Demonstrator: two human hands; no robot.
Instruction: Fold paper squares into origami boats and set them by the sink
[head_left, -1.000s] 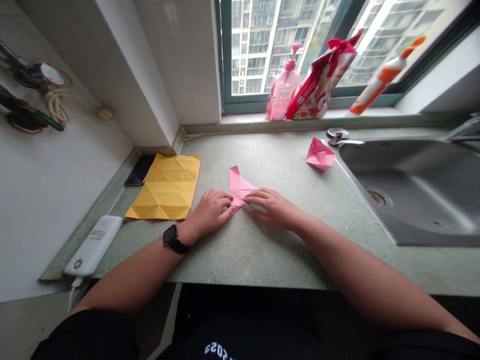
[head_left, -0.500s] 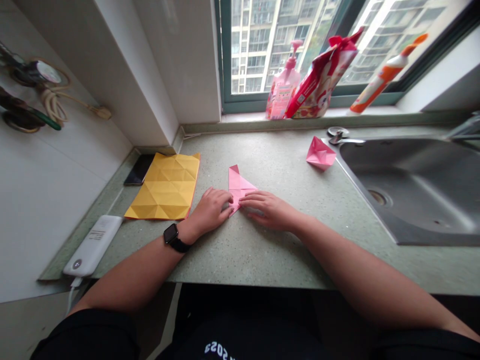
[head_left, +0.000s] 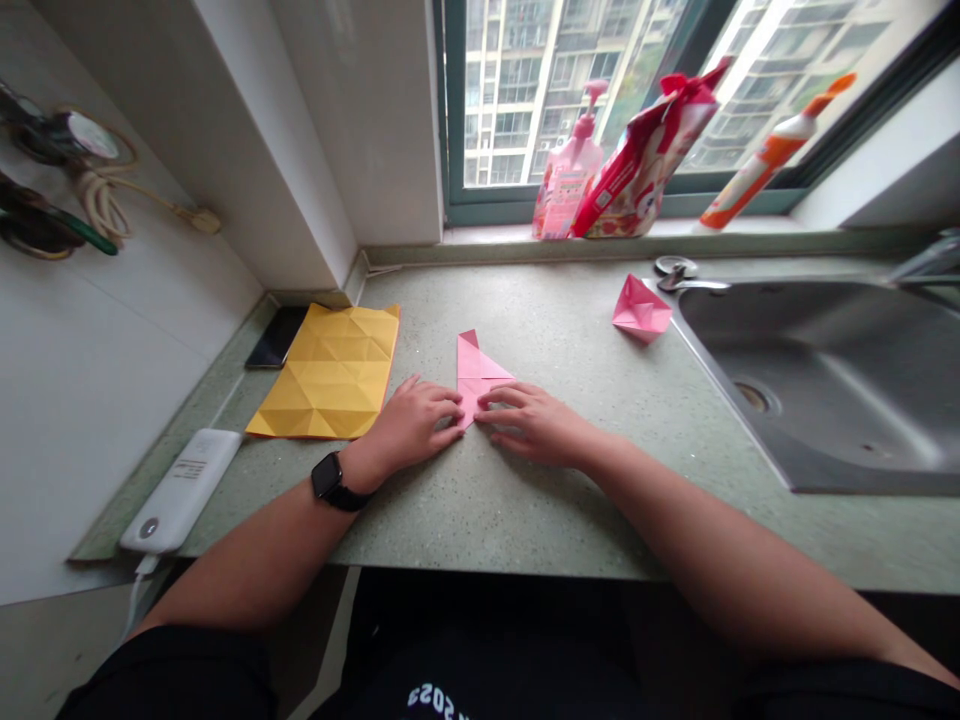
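Observation:
A pink paper [head_left: 475, 372], folded into a triangle, lies flat on the green speckled counter [head_left: 525, 490]. My left hand [head_left: 415, 423], with a black watch on the wrist, presses its fingertips on the paper's near left edge. My right hand [head_left: 534, 422] lies beside it, fingers stretched flat onto the paper's near right corner. The fingertips of both hands almost meet over the paper's lower tip, which they hide.
A creased yellow sheet [head_left: 334, 372] lies to the left, over a dark phone [head_left: 274, 338]. A white power bank [head_left: 182, 489] sits at the counter's left edge. A folded pink paper shape [head_left: 640, 310] rests by the steel sink [head_left: 832, 375]. Bottles and a red pouch [head_left: 640, 160] stand on the sill.
My right hand's fingers have slid left along the paper's lower edge toward my left hand. The paper stays in place.

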